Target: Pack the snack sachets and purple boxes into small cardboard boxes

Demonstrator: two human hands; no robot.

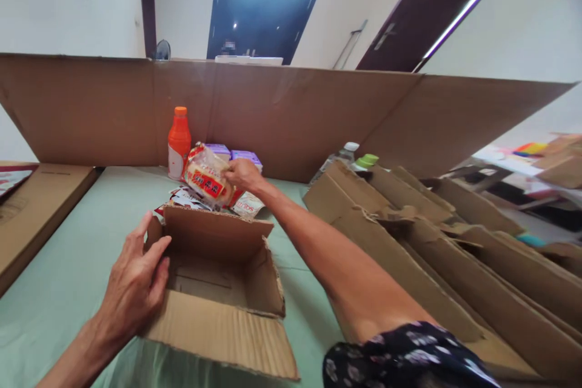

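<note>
An open cardboard box [218, 291] sits in front of me on a pale green table [59, 279]. My left hand [136, 279] rests on the box's left flap, fingers curled over its edge. My right hand [243, 174] reaches beyond the box and grips a clear snack packet [207, 177] with a red and yellow label. The packet is lifted above a pile of small sachets [186, 199]. An orange bottle [179, 143] stands just left of the packet, and purple cartons [245, 157] lie behind my hand.
A tall cardboard sheet [295, 115] stands as a wall behind the goods. Flattened boxes [431, 254] are stacked at the right, with bottle tops [359, 157] showing behind them. Another flat carton [36, 206] lies at the left edge.
</note>
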